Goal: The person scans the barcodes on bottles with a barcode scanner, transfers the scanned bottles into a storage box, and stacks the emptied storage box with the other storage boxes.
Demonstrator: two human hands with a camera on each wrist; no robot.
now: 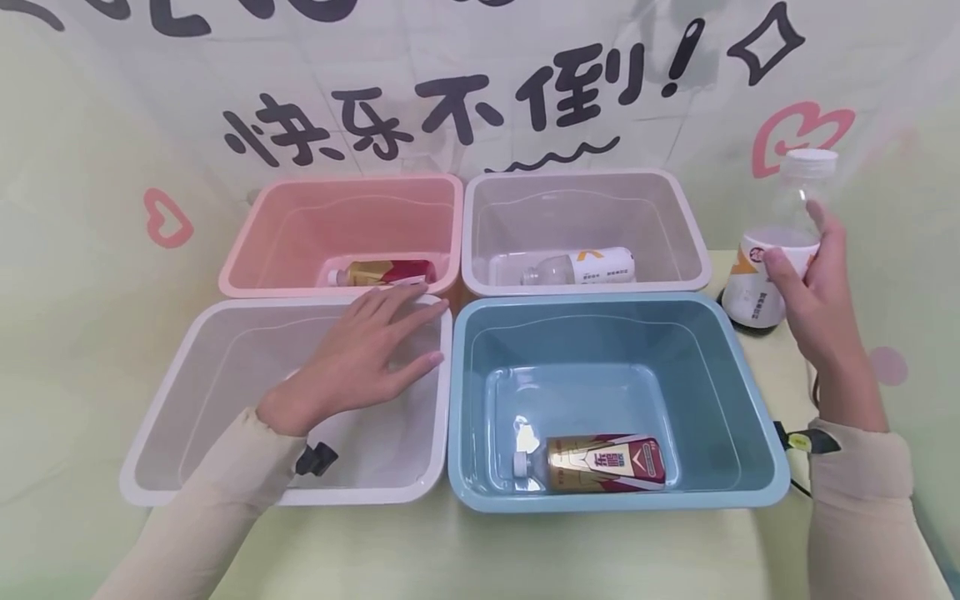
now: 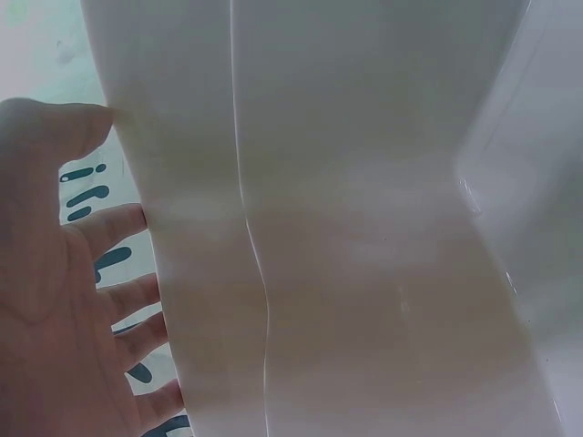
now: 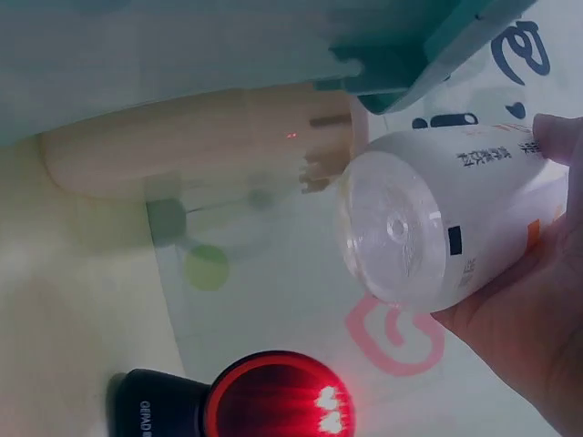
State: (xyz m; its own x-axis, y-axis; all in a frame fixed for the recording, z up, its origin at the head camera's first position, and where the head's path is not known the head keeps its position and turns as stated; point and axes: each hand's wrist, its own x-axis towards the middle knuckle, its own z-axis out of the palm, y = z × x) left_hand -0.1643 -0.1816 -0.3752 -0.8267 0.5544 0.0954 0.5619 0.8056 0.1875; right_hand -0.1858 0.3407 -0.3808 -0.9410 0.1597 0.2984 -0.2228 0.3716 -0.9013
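My right hand (image 1: pixel 825 287) grips a clear plastic bottle with a white and orange label (image 1: pixel 768 287) and a white cap. It holds the bottle upright, to the right of the blue bin (image 1: pixel 600 329). The right wrist view shows the bottle's round clear base (image 3: pixel 396 228) near a black round device glowing red (image 3: pixel 278 401). My left hand (image 1: pixel 360 350) is spread over the white-grey bin (image 1: pixel 168 392), fingers straight and reaching toward its back right rim. In the left wrist view, the fingertips (image 2: pixel 137 217) line up along the bin's edge.
A bottle with a gold and red label (image 1: pixel 607 462) lies in the blue bin, and a similar one (image 1: pixel 382 272) in the pink bin (image 1: pixel 341 179). The back right grey bin (image 1: pixel 585 179) holds a white-labelled bottle (image 1: pixel 600 265). A printed curtain (image 1: pixel 480 50) hangs behind.
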